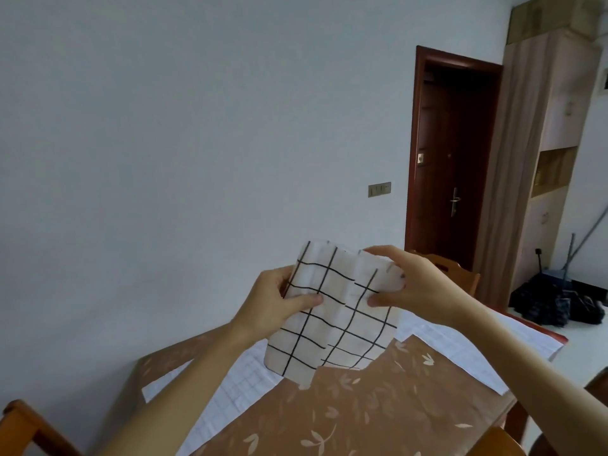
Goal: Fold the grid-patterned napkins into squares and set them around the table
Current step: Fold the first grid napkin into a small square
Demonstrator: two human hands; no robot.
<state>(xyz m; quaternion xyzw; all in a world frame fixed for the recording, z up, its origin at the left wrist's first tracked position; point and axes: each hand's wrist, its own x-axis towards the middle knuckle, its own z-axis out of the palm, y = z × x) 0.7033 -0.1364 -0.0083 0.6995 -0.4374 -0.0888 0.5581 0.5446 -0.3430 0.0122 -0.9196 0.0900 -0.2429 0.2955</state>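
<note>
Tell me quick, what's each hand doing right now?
Left hand: pinching the left side of the grid napkin, held up above the table.
Right hand: gripping the napkin's right edge.

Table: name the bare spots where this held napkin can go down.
Bare: the leaf-patterned tabletop in the near middle, bordered by the left grid sheet and the right grid sheet. Crowded: the far edge, where both sheets lie, below the napkin pinched by the left hand and right hand.

Brown leaf-print table (378, 419) below the grip, white gridded sheets (230, 396) lying flat on it under and either side.
</note>
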